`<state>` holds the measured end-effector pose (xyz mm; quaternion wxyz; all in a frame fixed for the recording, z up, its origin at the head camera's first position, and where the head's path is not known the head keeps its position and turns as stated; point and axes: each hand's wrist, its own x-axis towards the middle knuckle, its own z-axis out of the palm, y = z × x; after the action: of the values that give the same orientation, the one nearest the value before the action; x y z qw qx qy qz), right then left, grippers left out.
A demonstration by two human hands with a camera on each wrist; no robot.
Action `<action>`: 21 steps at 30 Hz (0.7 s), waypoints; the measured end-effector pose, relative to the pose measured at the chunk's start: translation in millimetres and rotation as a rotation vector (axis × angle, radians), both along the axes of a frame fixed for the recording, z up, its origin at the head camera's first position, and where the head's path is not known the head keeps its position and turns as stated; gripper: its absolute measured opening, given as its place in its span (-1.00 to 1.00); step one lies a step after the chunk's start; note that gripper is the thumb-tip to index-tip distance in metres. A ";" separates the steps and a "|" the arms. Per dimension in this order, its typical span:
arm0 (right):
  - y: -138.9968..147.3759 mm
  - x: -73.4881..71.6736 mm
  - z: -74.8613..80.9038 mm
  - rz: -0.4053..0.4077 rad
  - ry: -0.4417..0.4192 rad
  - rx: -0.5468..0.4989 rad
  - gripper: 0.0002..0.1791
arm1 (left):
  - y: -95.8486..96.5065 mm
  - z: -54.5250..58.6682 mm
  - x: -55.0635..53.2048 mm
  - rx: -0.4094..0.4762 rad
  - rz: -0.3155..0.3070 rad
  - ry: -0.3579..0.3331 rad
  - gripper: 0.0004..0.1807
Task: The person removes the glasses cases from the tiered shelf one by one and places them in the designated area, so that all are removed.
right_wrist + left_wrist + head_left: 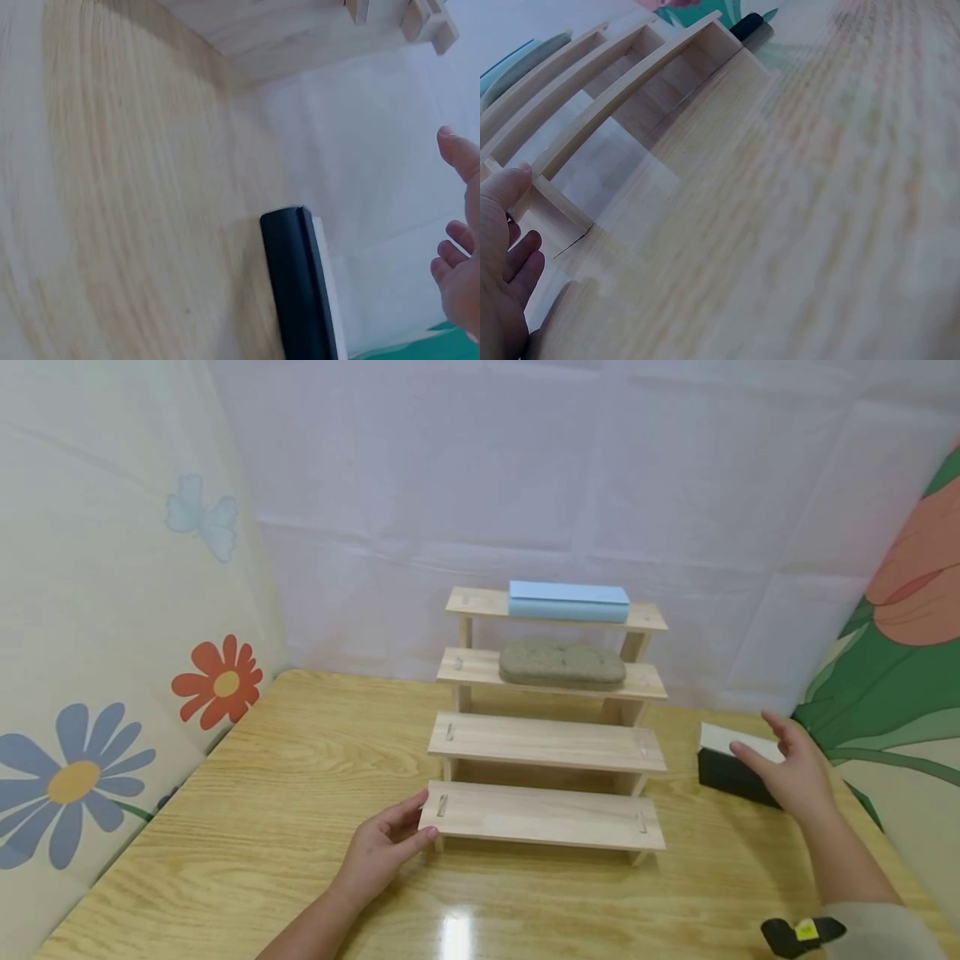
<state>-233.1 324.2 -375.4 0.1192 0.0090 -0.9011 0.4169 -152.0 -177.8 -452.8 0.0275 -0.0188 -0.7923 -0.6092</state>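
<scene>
A pale wooden four-tier shelf [547,742] stands on the table. My left hand [378,852] holds the left end of its lowest tier, thumb at the front corner and index finger at the back one. In the left wrist view the thumb of the left hand [502,247] lies against the board's end. On the right, my right hand [802,772] hovers, thumb and fingers spread, over a black oblong case with a white top [731,768]. The right wrist view has that case [296,285] on the table, with the right hand [461,240] apart from it.
A light blue oblong case [568,602] lies on the top tier, and a grey-green padded case [561,664] on the tier below. A white cloth [525,485] hangs behind the wooden table [315,760]. Flower-printed cloths [75,610] flank both sides.
</scene>
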 end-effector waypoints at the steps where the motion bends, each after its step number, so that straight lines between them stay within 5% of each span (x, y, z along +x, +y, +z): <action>1: -2.6 -1.1 1.6 0.012 0.004 -0.008 -0.12 | 0.0 0.0 0.0 0.000 0.001 -0.001 -0.39; 21: -46.9 -13.0 38.7 0.119 -0.009 -0.033 -0.10 | 0.3 0.1 -0.7 -0.013 0.009 0.004 -0.39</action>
<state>-246.0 277.3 -336.7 0.0902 0.0585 -0.8924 0.4382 -152.6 -177.5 -452.7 0.0316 -0.0169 -0.7963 -0.6038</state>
